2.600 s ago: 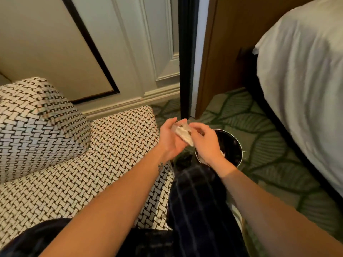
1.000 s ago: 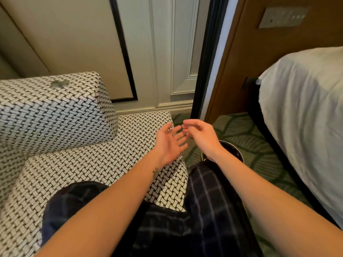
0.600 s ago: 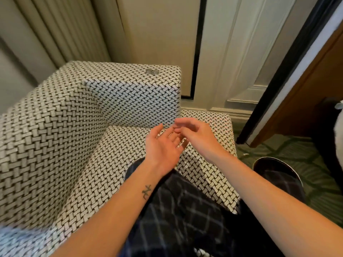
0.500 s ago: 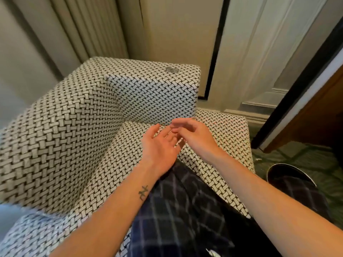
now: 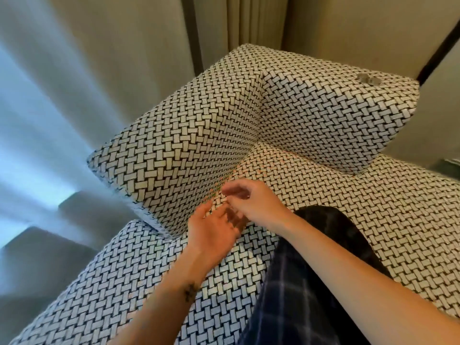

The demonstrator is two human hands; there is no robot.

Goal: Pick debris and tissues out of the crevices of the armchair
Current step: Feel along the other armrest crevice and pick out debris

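Observation:
The armchair (image 5: 189, 145) is covered in a black-and-white woven fabric, with a low backrest and arm meeting at a corner crease. My left hand (image 5: 211, 230) is held palm up and open over the seat, beside the crevice where the backrest meets the seat. Just above it my right hand (image 5: 251, 205) hovers with fingers loosely curled, holding nothing I can make out. No tissue or debris shows in the crevice. A small grey bit (image 5: 368, 79) lies on top of the arm at the far right.
Beige curtains (image 5: 124, 58) hang behind the chair, with bright window light at the left. My knee in dark plaid trousers (image 5: 311, 270) rests on the seat. A dark door frame edge (image 5: 438, 51) runs at the upper right.
My view has swung left from the bin and bed to the armchair's back corner. The tissue held earlier is gone from my hands, which have moved together toward the backrest crevice.

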